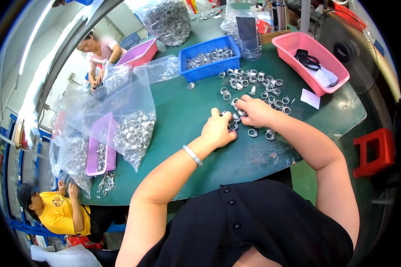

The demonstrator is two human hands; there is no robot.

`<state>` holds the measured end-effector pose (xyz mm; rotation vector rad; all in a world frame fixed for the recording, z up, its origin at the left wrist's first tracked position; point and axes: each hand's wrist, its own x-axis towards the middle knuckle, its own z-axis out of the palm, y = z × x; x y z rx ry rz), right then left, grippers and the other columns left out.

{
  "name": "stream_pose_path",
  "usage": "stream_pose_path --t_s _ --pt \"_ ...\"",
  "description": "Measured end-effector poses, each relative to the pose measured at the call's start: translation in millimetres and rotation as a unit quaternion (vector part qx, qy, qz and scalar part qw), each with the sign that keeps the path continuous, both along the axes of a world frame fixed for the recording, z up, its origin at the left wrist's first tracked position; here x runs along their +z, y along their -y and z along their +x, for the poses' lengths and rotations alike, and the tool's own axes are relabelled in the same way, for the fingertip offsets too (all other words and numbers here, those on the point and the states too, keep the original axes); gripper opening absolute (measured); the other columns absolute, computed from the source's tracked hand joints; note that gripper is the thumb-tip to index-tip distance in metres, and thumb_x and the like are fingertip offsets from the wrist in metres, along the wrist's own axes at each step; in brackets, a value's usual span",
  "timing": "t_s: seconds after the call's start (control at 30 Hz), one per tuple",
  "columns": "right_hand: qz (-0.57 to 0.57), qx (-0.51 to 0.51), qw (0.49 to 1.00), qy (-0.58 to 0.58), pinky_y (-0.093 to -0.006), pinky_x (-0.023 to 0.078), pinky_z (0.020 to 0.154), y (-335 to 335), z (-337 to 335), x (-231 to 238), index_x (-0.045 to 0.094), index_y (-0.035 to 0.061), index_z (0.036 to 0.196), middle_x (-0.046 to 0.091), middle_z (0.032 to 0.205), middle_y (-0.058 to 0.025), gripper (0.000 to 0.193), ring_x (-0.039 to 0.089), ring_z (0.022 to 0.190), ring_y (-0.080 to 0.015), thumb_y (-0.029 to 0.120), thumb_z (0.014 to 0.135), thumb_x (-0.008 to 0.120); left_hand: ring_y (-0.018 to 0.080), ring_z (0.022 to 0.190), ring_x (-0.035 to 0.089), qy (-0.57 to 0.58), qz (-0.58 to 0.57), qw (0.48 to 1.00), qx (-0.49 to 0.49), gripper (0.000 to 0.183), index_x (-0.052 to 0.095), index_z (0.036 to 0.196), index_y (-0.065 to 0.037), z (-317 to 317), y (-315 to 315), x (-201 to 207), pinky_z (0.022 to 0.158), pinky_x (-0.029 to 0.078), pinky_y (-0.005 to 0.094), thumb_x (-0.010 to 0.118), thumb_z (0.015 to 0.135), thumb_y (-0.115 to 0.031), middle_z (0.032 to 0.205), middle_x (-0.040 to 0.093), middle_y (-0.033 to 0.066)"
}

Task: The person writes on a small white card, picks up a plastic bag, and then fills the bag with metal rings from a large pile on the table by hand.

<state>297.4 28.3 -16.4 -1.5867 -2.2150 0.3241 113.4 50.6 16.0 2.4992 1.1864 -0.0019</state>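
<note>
Silver ring-shaped metal pieces that look like hose clamps (253, 79) lie loose on the green table (182, 120) in front of me. Both hands are close together at the near left side of this scatter. My left hand (217, 129) has its fingers curled round one or more of the metal rings (232, 126). Just right of it, my right hand (256, 111) is closed with its fingertips on metal rings (240, 112) between the two hands. How many pieces each hand grips is hidden by the fingers. Two more rings (252, 132) lie below my right wrist.
A blue bin (182, 60) of similar rings stands ahead, beside a clear cup (251, 51). A pink bin (283, 42) with a black cable is at far right. Bags of rings (136, 133) and a purple tray (92, 153) sit left, near two people. A red stool (375, 151) stands right.
</note>
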Motion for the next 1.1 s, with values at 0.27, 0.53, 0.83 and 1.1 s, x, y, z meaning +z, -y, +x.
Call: stream_pose_path --t_s 0.27,0.53,0.83,1.1 --pt "0.006 -0.010 0.994 0.109 -0.0436 0.052 0.061 5 -12 3 0.053 0.0086 0.104 0.049 0.101 -0.0167 0.031 0.061 0.071 -0.0340 0.015 0.073 0.059 0.0397 0.092 0.053 0.028 0.147 0.989 0.018 0.037 0.051 0.105 -0.006 3 25 -25 0.074 0.051 0.0448 0.064 0.075 -0.024 0.109 0.042 0.0213" --pt "-0.035 -0.016 0.999 0.008 -0.0435 0.048 0.078 2 -4 4 0.057 0.0102 0.103 0.050 0.107 -0.0171 0.030 0.059 0.089 -0.0362 0.011 0.073 0.060 0.0364 0.092 0.053 0.082 0.083 0.993 0.009 0.025 0.056 0.094 -0.006 -4 12 -20 0.076 0.049 0.0411 0.063 0.073 -0.017 0.105 0.044 0.0184" --pt "-0.187 -0.105 0.933 -0.288 -0.0293 0.042 0.051 -18 8 15 0.060 0.0038 0.100 0.057 0.071 -0.0080 0.027 0.053 0.059 -0.0131 0.006 0.074 0.054 0.0342 0.089 0.052 0.138 0.143 0.980 -0.014 0.017 0.057 0.090 -0.006 -15 13 -30 0.073 0.050 0.0434 0.057 0.075 -0.013 0.101 0.047 0.0153" --pt "-0.138 -0.014 0.912 -0.386 -0.0249 0.038 0.049 -67 -33 116 0.061 0.0062 0.099 0.055 0.069 0.0002 0.024 0.048 0.058 -0.0076 0.006 0.076 0.056 0.0382 0.102 0.049 0.091 0.114 0.987 -0.071 0.044 0.052 0.105 -0.006 -23 21 -27 0.077 0.052 0.0449 0.066 0.075 -0.036 0.124 0.039 0.0217"
